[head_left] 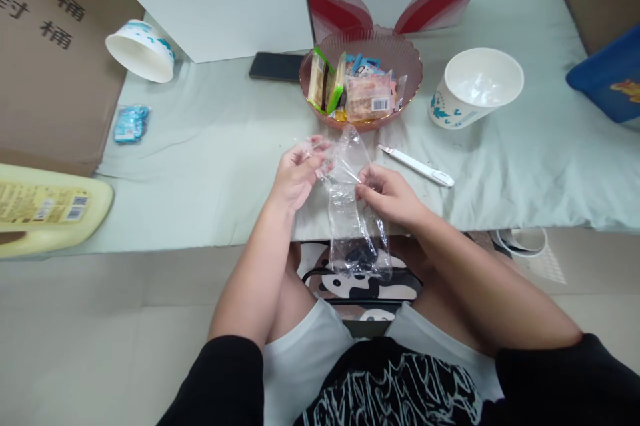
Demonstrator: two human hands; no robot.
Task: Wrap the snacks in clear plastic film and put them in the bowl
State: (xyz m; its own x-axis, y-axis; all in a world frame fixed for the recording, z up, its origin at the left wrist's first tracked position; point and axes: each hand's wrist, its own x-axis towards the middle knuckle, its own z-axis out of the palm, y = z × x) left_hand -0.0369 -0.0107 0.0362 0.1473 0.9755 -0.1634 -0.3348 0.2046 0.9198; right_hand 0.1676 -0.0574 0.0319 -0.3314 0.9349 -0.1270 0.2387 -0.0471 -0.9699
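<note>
A clear plastic bag (pixel 345 206) hangs between my two hands, over the front edge of the table. My left hand (pixel 300 173) pinches its upper left part, fingers closed on the film. On the bag's right side, my right hand (pixel 387 193) grips the film between thumb and fingers. The bag looks thin, crinkled and see-through, and its lower end dangles above my lap. Just beyond my hands stands a pink scalloped bowl (pixel 413 79) with several wrapped snacks (pixel 370 96) in it. A white utility knife (pixel 417 165) lies close to my right hand.
A paper bucket (pixel 455 106) stands at the right; another paper bucket (pixel 140 53) lies tipped at the left. A dark phone (pixel 275 67), a blue packet (pixel 131 124) and a yellow jug (pixel 55 206) are around. Boxes (pixel 400 6) line the back.
</note>
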